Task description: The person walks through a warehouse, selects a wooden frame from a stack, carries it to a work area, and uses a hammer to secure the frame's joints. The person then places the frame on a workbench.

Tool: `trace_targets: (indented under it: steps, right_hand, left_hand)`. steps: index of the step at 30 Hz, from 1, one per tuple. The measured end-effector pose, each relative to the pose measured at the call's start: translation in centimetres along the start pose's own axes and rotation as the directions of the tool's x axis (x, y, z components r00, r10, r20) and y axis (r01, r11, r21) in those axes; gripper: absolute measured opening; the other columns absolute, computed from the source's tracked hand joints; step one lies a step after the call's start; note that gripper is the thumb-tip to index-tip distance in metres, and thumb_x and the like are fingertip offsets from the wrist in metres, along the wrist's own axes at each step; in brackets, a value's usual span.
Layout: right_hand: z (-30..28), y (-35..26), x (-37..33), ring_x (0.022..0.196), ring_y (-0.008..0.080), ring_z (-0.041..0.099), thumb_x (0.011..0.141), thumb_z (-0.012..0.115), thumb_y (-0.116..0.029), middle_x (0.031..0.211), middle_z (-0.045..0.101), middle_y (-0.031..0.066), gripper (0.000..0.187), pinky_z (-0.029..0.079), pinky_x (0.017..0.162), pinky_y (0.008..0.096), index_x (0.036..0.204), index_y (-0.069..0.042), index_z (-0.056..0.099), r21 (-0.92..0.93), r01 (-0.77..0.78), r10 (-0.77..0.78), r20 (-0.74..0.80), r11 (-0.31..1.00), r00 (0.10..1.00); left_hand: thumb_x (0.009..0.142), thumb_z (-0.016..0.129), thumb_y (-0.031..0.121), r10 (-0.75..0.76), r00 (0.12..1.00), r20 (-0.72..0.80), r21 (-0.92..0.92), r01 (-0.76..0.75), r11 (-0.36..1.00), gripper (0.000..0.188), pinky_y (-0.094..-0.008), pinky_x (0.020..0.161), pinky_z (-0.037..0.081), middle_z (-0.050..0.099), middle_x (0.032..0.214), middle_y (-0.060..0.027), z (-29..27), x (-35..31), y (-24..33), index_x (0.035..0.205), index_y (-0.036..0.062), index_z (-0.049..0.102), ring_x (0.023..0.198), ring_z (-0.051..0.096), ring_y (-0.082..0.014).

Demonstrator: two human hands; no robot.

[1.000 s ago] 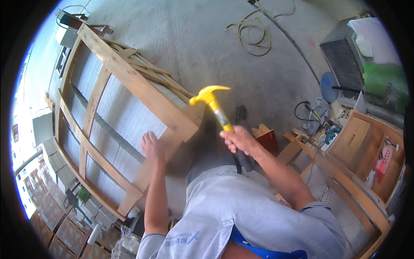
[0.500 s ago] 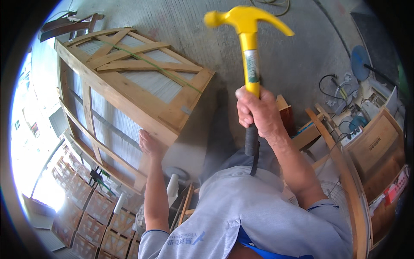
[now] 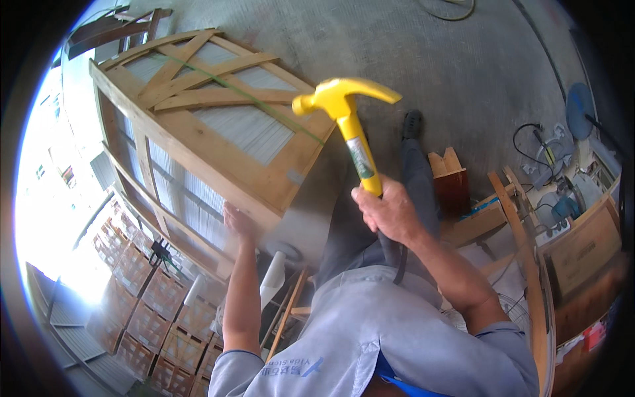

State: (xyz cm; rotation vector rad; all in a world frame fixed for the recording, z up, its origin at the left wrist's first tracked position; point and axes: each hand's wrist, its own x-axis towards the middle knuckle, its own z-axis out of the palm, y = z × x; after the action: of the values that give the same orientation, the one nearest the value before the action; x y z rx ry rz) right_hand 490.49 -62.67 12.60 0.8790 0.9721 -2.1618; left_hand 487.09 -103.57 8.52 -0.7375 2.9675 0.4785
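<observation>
A yellow claw hammer [image 3: 345, 109] is gripped by its dark handle in my right hand [image 3: 390, 210], raised in front of my body with its head up and to the left. My left hand [image 3: 239, 221] is at the near edge of a large wooden crate [image 3: 218, 173], its fingers drawn together against the side plank. Whatever those fingers may pinch is too small to make out. Pale slabs [image 3: 248, 132] show between the crate's planks, and a green strap [image 3: 245, 94] runs across its top.
Stacked wooden crates [image 3: 142, 301] stand at the lower left. On the right are a reddish-brown wooden box [image 3: 451, 185], long planks [image 3: 519, 228], a power strip [image 3: 554, 229] and a cardboard box [image 3: 585, 248]. A hose [image 3: 456, 16] lies on the concrete floor at the far side.
The hammer and my right hand have come down, with the hammer's head shifting left and tilting toward the crate. My left hand stays at the crate's edge. The whole view has shifted slightly.
</observation>
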Motion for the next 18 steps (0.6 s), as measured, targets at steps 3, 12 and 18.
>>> trace_targets:
  steps: [3,12,18]
  right_hand:
    - [1.8,-2.2,-1.1,0.048,0.0135,0.054,0.091,0.060,-0.021,0.060,0.053,0.0036,0.019,0.045,0.046,0.0307,0.086,-0.004,0.054,-0.306,0.267,-0.251,0.091,0.914,0.964]
    - [6.5,4.5,0.6,0.064,0.0340,0.064,0.080,0.069,-0.024,0.072,0.061,0.0138,0.026,0.053,0.056,0.0399,0.089,-0.007,0.052,-0.792,0.586,-0.364,0.503,0.170,0.784]
    - [7.6,4.2,0.2,0.072,0.0360,0.066,0.083,0.066,-0.028,0.077,0.066,0.0154,0.027,0.054,0.066,0.0441,0.089,-0.005,0.054,-0.896,0.440,-0.164,0.426,0.056,0.890]
  left_hand:
    - [0.100,0.031,0.039,-0.016,1.000,0.027,0.037,0.015,0.999,0.051,-0.0410,0.079,0.043,0.064,0.092,-0.0168,-0.6,0.0,0.5,0.096,-0.0011,0.062,0.086,0.059,-0.0310]
    - [0.088,0.050,0.018,0.232,0.966,0.114,0.428,-0.258,0.866,0.012,-0.0439,0.064,0.043,0.053,0.074,-0.0136,-1.3,-0.2,0.5,0.085,0.0069,0.049,0.071,0.055,-0.0341]
    - [0.075,0.062,0.007,0.275,0.955,0.112,0.445,-0.296,0.845,0.019,-0.0426,0.061,0.044,0.054,0.078,-0.0100,-0.5,0.1,-1.4,0.085,0.0081,0.047,0.075,0.057,-0.0312]
